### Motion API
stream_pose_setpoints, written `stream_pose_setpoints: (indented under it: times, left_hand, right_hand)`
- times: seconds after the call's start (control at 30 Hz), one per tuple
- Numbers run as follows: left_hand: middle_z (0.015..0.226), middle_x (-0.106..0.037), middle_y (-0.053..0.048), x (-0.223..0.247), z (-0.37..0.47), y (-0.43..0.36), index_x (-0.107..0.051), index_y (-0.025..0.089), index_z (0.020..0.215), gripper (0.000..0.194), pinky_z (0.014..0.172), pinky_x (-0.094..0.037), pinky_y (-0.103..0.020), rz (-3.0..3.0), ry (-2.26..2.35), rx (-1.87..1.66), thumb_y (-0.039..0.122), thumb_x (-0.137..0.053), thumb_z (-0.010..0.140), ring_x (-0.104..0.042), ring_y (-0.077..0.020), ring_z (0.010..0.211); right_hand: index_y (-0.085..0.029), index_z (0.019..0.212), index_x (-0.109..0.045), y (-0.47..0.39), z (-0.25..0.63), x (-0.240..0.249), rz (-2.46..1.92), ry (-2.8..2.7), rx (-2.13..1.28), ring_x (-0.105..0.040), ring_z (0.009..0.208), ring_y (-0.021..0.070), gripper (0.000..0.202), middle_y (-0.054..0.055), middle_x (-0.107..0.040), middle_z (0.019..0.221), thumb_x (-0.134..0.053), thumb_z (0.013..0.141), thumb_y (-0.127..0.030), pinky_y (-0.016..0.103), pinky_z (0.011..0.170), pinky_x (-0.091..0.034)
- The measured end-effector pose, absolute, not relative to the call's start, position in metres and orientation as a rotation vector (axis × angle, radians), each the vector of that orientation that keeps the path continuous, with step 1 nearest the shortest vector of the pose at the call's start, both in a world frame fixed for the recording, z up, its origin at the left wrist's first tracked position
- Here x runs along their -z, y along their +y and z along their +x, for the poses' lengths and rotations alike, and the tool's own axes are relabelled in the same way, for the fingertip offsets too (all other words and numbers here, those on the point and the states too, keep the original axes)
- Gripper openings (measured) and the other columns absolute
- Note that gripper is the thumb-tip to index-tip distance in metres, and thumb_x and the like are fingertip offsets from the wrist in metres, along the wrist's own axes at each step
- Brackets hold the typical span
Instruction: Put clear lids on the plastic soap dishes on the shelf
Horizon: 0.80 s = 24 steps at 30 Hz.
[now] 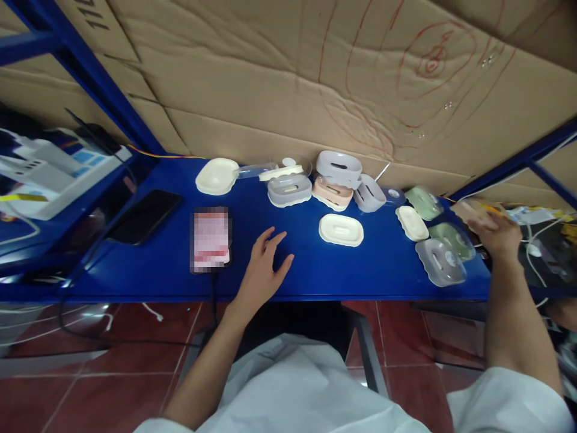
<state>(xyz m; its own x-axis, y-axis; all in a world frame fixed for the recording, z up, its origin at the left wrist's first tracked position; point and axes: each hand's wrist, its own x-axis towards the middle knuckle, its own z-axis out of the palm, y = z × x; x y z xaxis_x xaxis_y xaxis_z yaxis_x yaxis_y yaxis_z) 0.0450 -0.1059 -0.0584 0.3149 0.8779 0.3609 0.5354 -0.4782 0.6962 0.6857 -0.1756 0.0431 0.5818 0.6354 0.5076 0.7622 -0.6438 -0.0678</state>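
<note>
My left hand hovers over the blue table with its fingers apart and nothing in them. To its right lies a cream oval tray. At the far right my right hand reaches past the grey and green dishes; its fingers are blurred beside a brownish item, and whether they hold it is unclear. Near that hand are a grey dish with a clear cover, a green dish and a small cream tray. Stacked grey dishes and a peach dish stand at the back middle.
A phone with a blurred screen is on the table, a cable running from it. Left of it lies a black phone. A cream dish sits at the back. Cardboard lines the rear, between blue frame posts.
</note>
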Motion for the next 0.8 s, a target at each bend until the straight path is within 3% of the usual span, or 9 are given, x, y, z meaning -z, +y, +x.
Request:
stream_pose_setpoints:
  times: [0.13,0.3,0.37,0.47,0.57,0.67,0.8]
  left_hand:
    - [0.162,-0.044,-0.015,0.063,0.046,-0.106,-0.060,0.025,0.142,0.039,0.123,-0.047,-0.056,2.179,1.257,-1.002,0.037,-0.061,0.105,-0.050,-0.0323,0.150]
    - [0.161,-0.045,-0.016,0.066,0.045,-0.105,-0.063,0.024,0.138,0.035,0.123,-0.047,-0.057,2.240,1.258,-0.955,0.037,-0.060,0.105,-0.049,-0.0335,0.151]
    - [0.161,-0.045,-0.016,0.065,0.045,-0.105,-0.063,0.023,0.138,0.035,0.123,-0.047,-0.058,2.253,1.258,-0.946,0.036,-0.060,0.105,-0.048,-0.0338,0.151]
    - [0.161,-0.046,-0.017,0.065,0.046,-0.105,-0.064,0.023,0.137,0.034,0.123,-0.047,-0.059,2.267,1.261,-0.933,0.036,-0.060,0.106,-0.048,-0.0345,0.151]
    - [0.161,-0.047,-0.016,0.065,0.046,-0.105,-0.064,0.025,0.137,0.034,0.121,-0.048,-0.061,2.289,1.265,-0.914,0.036,-0.060,0.105,-0.049,-0.0352,0.150]
    - [0.159,-0.049,-0.017,0.065,0.046,-0.105,-0.064,0.024,0.137,0.034,0.120,-0.049,-0.061,2.304,1.273,-0.911,0.037,-0.059,0.106,-0.051,-0.0357,0.148]
    - [0.158,-0.050,-0.017,0.065,0.046,-0.106,-0.065,0.024,0.136,0.034,0.120,-0.050,-0.060,2.327,1.265,-0.914,0.036,-0.059,0.105,-0.052,-0.0358,0.147]
  right_hand:
    - [-0.015,0.112,-0.078,-0.167,0.703,-0.035,-2.688,-1.027,0.238,-0.067,0.084,0.0291,0.043,0.021,-0.074,0.102,-0.086,0.080,-0.043,0.046,0.078,-0.053]
    - [-0.012,0.104,-0.077,-0.152,0.696,-0.041,-2.679,-1.133,0.006,-0.065,0.077,0.0240,0.028,0.015,-0.073,0.090,-0.071,0.093,-0.038,0.039,0.073,-0.051]
    - [-0.011,0.105,-0.077,-0.147,0.686,-0.046,-2.670,-1.192,0.021,-0.068,0.085,0.0260,0.027,0.020,-0.075,0.096,-0.062,0.098,-0.033,0.040,0.078,-0.051]
    - [-0.012,0.120,-0.075,-0.137,0.655,-0.045,-2.613,-1.328,0.157,-0.067,0.115,0.0294,0.033,0.027,-0.072,0.127,-0.053,0.103,-0.030,0.042,0.095,-0.049]
    - [-0.018,0.131,-0.074,-0.124,0.604,-0.026,-2.547,-1.541,0.151,-0.065,0.127,0.0308,0.040,0.021,-0.071,0.136,-0.054,0.105,-0.041,0.041,0.103,-0.047]
    - [-0.020,0.136,-0.072,-0.110,0.551,0.000,-2.521,-1.718,0.044,-0.070,0.119,0.0350,0.054,0.019,-0.075,0.132,-0.062,0.099,-0.057,0.044,0.101,-0.051]
    - [-0.026,0.138,-0.071,-0.093,0.512,0.008,-2.501,-1.788,0.055,-0.073,0.112,0.0350,0.055,0.013,-0.077,0.125,-0.048,0.104,-0.062,0.046,0.094,-0.057]
